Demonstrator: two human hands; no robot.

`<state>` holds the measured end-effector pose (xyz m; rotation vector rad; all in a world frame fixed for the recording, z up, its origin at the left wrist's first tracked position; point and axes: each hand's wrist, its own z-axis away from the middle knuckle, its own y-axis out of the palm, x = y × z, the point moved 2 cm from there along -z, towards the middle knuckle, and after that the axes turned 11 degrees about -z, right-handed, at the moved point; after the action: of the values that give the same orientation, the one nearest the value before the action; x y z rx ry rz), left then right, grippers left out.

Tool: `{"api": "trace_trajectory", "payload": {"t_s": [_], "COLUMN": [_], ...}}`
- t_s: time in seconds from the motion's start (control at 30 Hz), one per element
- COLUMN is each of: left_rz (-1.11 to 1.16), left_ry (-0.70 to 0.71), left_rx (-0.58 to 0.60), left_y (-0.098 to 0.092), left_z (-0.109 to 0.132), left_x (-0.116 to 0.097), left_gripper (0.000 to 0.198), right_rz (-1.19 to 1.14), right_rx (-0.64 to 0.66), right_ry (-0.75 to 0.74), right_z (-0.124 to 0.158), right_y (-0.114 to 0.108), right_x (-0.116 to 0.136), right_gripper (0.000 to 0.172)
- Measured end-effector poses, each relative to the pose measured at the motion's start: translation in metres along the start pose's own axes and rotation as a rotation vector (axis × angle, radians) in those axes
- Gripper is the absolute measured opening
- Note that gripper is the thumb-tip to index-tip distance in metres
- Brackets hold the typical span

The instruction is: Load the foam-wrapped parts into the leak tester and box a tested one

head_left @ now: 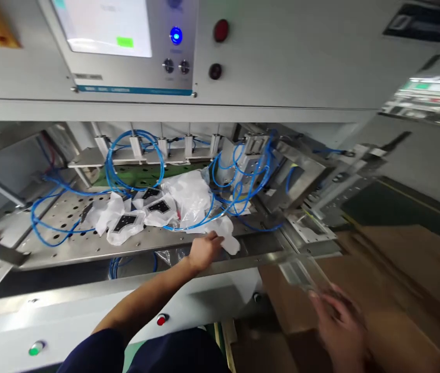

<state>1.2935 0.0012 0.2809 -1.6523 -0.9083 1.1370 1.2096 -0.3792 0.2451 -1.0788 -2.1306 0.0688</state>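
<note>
**Left hand on a white packet at the plate's front edge**

The left hand reaches over the front edge of the perforated metal plate, its fingers closed on one end of a white packet that lies at the plate's front right part. The right hand is well off the plate's right end and below it, over brown cardboard, and is smeared by motion. A clear plastic piece meets its fingertips, but whether the fingers grip it cannot be told.

Towards the plate's middle lie two more white packets with black inserts, and just right of them a crumpled clear bag. Blue hoses loop over the plate's back and trail off its left end. Above the plate, on the grey cabinet face, sit a lit screen, a glowing blue button and a red button. Below the plate's front edge a small red button and a green one show on the lower panel
</note>
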Motion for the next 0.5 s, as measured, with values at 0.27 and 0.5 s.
{"api": "trace_trajectory", "payload": {"t_s": [0.27, 0.5], "left_rz": [0.591, 1.05], "left_ry": [-0.266, -0.306], "left_rx": [-0.036, 0.117], "left_y": [0.023, 0.006], "left_z": [0.009, 0.068], "left_x": [0.04, 0.056], "left_gripper": [0.045, 0.079], "right_rz": [-0.278, -0.345], "right_rx": [0.173, 0.248], "right_ry": [0.161, 0.251], "right_z": [0.053, 0.072], "right_y": [0.03, 0.038], "right_x": [0.065, 0.081], "right_gripper": [0.037, 0.035]}}
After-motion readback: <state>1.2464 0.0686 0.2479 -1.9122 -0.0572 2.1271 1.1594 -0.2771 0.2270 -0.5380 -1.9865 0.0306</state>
